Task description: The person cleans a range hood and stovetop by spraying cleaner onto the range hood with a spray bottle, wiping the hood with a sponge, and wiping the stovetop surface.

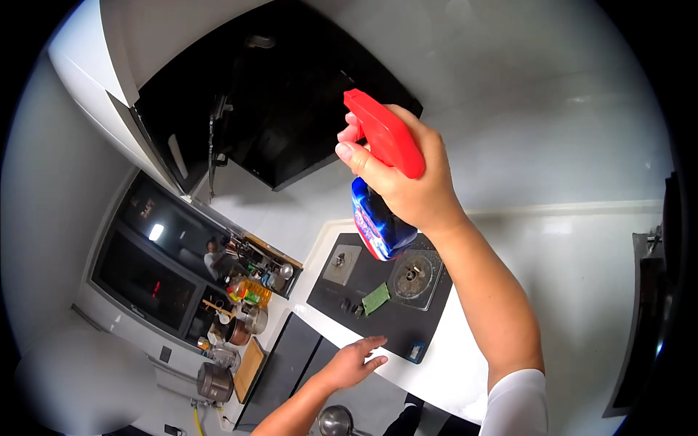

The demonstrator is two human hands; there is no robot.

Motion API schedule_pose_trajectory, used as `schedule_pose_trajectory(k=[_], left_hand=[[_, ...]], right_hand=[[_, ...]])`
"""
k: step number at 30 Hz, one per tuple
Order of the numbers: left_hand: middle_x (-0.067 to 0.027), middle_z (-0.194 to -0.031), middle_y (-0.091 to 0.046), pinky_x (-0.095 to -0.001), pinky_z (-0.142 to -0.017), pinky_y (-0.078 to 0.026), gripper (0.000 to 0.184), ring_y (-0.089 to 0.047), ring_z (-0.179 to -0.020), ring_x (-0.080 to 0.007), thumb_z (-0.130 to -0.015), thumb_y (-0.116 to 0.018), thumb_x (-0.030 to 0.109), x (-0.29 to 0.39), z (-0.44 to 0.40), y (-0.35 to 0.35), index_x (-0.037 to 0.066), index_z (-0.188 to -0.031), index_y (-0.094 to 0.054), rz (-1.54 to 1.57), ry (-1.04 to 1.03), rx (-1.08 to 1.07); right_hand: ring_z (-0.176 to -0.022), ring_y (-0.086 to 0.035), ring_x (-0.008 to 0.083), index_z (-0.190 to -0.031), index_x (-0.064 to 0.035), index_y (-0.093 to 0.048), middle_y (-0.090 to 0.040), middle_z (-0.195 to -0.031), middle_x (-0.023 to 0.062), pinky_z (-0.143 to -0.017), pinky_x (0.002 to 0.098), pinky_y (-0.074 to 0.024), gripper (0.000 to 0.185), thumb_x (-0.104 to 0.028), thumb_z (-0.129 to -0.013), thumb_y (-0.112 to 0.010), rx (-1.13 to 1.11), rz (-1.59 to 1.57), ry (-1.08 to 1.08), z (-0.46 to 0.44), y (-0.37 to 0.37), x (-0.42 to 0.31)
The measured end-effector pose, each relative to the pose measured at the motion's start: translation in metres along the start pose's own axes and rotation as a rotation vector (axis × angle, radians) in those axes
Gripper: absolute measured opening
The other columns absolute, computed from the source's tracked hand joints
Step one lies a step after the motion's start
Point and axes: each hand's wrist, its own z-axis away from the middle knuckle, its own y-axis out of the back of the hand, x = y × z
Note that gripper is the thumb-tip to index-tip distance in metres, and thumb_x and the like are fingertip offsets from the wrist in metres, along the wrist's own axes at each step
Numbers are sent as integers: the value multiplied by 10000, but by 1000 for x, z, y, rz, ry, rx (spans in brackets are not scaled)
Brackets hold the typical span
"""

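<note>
My right hand [425, 190] is wrapped round a spray bottle [379, 224] with a blue body and a red trigger head. It is raised above the gas stove [407, 327], fingers around the neck and trigger. Beneath it, a green scouring pad [376, 299] lies on the black stove top beside the control knobs [352, 307]. Near the front edge of the counter, my left hand [354, 365] is held out with fingers stretched and nothing in it. One burner [414, 276] shows its ring; the bottle partly covers the stove behind it.
A black range hood [291, 94] hangs over the stove, its panel tilted out. Bottles, including an oil bottle [254, 292], pots [215, 381] and a cutting board [249, 369] crowd the counter by the window [149, 254]. A metal pan [336, 420] is low down near my legs.
</note>
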Motion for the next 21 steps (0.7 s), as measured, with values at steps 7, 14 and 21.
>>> schedule_pose_trajectory(k=[7,14,21], left_hand=[[-222,-1432,-600,-402,-998,-559,504,-652,-1220,-380,-1005,-677,315,-1,3,6,5,-1394,-595,-23,-17,-30],[-226,-1410,-614,-414,-1009,-544,516,-650,-1211,-392,-1001,-675,329,-13,14,30,-2,-1389,-597,-10,-61,-19],[-225,-1392,-627,-393,-970,-577,529,-677,-1192,-336,-992,-707,312,-53,19,77,-17,-1390,-593,7,-52,-25]], right_hand=[[-834,-702,147,-1093,4,-690,-748,-934,68,-783,294,-557,289,-132,-875,-822,-1,64,-92,-12,-13,-1],[-880,-708,140,-1132,4,-689,-761,-985,74,-812,288,-557,293,-107,-884,-797,-71,237,-43,-8,-42,12],[-940,-716,132,-1180,1,-690,-772,-1033,85,-864,289,-560,316,-85,-890,-781,-111,147,-130,8,-87,55]])
